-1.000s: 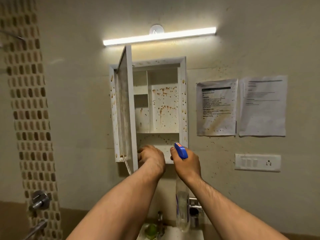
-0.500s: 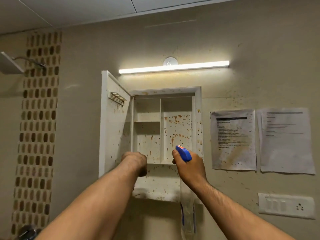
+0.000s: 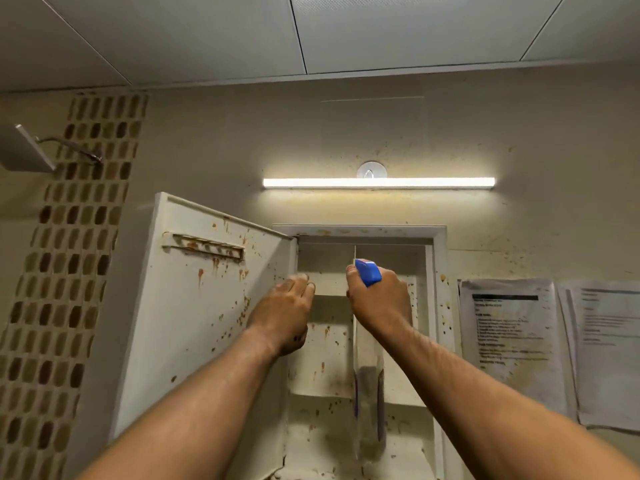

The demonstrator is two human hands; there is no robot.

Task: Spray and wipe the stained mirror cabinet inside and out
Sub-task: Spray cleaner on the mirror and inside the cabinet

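My right hand wraps tight round the spray bottle. My left hand has fingers straight and together, the cabinet shelf at their tips.

No text is legible. Left sheet and right sheet carry printed lines, too blurred to read.

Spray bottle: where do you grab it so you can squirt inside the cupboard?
On the spray bottle, grip the narrow neck just under the blue head, coming from behind, as the right hand does. Its clear body hangs down and the head faces into the cabinet, so a finger can probably reach the trigger.
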